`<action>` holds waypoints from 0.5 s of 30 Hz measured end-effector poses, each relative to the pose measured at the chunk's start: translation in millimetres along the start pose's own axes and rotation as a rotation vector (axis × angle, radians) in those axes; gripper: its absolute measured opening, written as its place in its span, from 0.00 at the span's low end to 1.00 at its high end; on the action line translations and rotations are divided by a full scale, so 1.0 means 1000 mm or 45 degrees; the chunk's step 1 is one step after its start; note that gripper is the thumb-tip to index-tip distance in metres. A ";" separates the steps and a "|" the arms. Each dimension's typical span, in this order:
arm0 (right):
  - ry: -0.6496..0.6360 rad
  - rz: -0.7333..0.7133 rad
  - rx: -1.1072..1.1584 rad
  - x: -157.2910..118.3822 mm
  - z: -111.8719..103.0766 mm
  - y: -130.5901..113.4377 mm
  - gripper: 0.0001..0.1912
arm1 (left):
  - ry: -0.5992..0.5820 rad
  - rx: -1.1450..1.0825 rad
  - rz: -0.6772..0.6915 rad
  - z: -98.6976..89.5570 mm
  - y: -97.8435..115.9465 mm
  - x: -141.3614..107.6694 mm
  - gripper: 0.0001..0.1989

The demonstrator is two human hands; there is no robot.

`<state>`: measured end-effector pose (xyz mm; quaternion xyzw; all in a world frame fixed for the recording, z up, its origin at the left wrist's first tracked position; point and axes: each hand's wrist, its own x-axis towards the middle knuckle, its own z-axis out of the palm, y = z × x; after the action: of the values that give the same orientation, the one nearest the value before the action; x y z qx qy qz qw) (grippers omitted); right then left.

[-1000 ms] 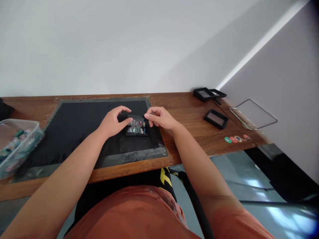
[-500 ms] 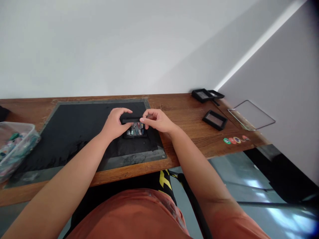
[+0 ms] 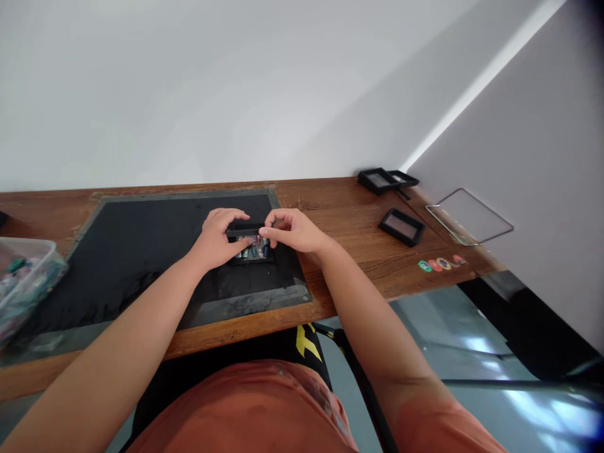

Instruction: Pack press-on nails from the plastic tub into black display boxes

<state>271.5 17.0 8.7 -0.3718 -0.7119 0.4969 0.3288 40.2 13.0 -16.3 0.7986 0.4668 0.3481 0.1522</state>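
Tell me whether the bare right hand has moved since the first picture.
Yes, the bare right hand has shifted slightly left and lower in the view, judged against the far right corner of the grey-bordered black rectangular mat.

Your left arm (image 3: 136, 314) slants up from the lower left corner, your right arm (image 3: 372, 314) from the lower right. Your left hand (image 3: 216, 236), left of centre, curves with thumb and forefinger parted, pointing right. Your right hand (image 3: 298, 233), at centre, bends its forefinger towards the left-pointing thumb, pinching.
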 end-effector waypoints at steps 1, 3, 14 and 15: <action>-0.003 0.000 -0.006 0.000 0.000 0.000 0.20 | -0.004 -0.002 -0.004 0.000 0.000 0.000 0.18; -0.005 -0.003 -0.020 0.000 0.000 0.001 0.19 | 0.000 -0.007 -0.015 0.000 0.002 0.000 0.17; -0.192 0.036 -0.041 0.000 -0.004 0.003 0.18 | -0.367 -0.481 -0.051 -0.021 -0.008 -0.007 0.34; -0.249 0.064 -0.046 -0.001 -0.005 0.003 0.18 | -0.440 -0.527 -0.101 -0.022 -0.009 -0.008 0.37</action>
<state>276.7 19.2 7.6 -0.3452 -0.7397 0.5261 0.2386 16.4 9.0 -9.5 0.7791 0.3838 0.2884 0.4032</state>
